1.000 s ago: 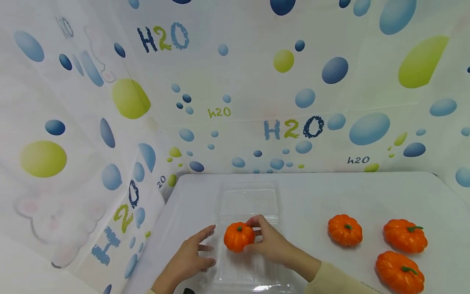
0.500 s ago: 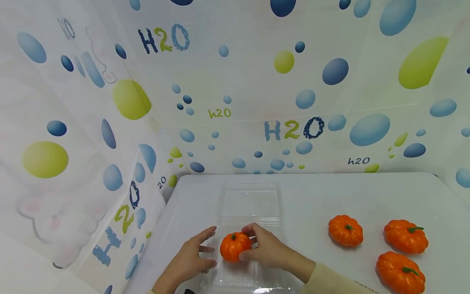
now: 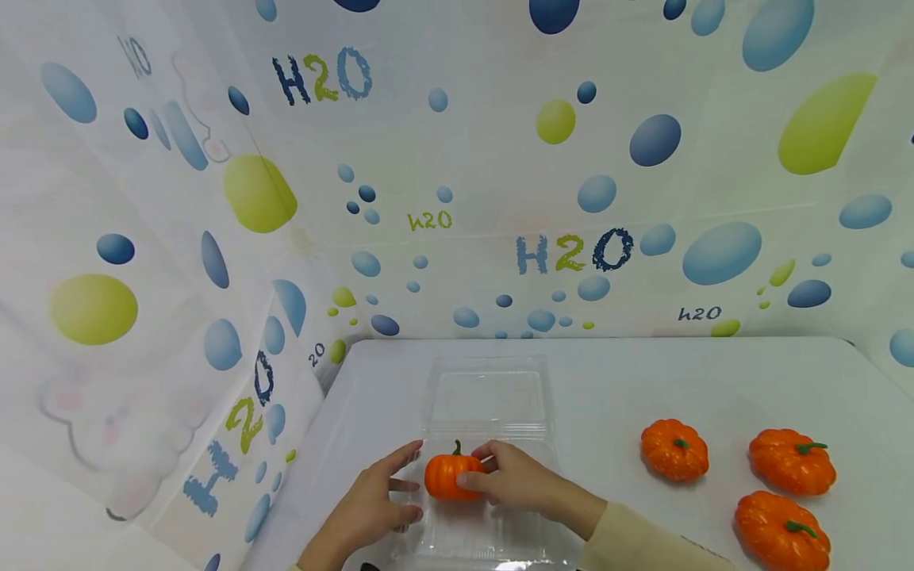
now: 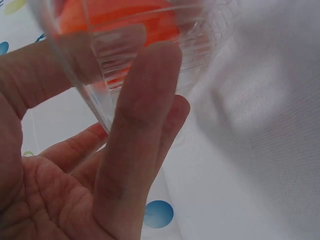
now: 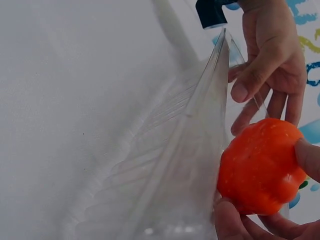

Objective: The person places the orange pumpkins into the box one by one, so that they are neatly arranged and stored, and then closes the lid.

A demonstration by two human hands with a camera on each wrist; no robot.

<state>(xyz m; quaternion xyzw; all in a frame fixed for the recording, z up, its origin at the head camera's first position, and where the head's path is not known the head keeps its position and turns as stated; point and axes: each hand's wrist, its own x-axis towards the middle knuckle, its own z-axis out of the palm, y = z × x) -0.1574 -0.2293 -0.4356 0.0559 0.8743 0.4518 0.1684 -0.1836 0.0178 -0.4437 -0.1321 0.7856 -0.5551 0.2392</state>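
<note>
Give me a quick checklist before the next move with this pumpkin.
1. Right hand gripping the orange mini pumpkin: ok.
2. Clear plastic container's lid folded back: ok.
3. Left hand off the pumpkin, by the container's left side: ok.
4. Pumpkin resting on the container's floor: cannot tell.
5. Other three pumpkins in the container: not ok, on the table to the right.

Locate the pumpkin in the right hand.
In the head view, the pumpkin is low near centre, between the left hand and the gripping right hand, over the clear container.
</note>
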